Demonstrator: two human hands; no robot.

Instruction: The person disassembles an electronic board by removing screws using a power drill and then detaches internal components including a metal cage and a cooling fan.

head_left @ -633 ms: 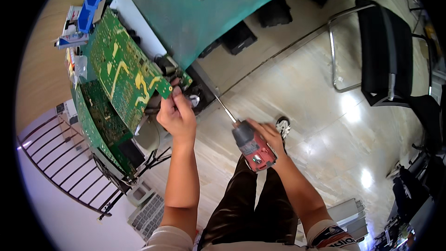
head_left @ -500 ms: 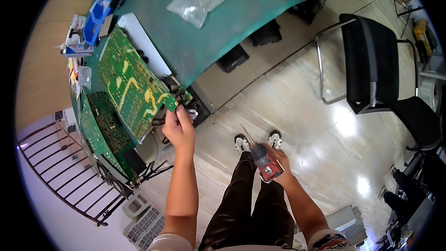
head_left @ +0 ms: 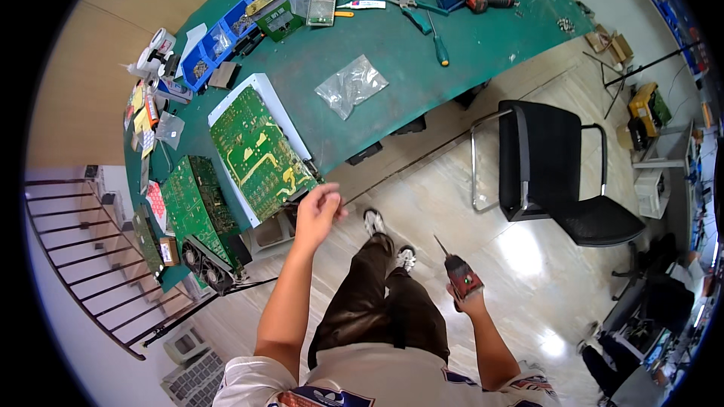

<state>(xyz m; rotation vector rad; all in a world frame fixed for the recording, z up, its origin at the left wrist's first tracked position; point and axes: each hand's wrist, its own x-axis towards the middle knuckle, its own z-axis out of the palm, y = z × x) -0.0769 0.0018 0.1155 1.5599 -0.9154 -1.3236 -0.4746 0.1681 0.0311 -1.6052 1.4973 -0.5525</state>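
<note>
Right hand [head_left: 469,303] holds a red power screwdriver [head_left: 460,275] well clear of the green circuit board [head_left: 260,152] on the bench [head_left: 422,53]; left hand [head_left: 318,209], fingers loosely open and empty, hovers just beside that board's near corner

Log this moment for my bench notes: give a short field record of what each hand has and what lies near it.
left hand: empty, fingers loosely curled, in the air just off the near corner of the green circuit board
right hand: grips a red power screwdriver, bit pointing up and left, held low over the floor
board support: white tray at the edge of the green bench
nearby: clear plastic bag, black chair
</note>
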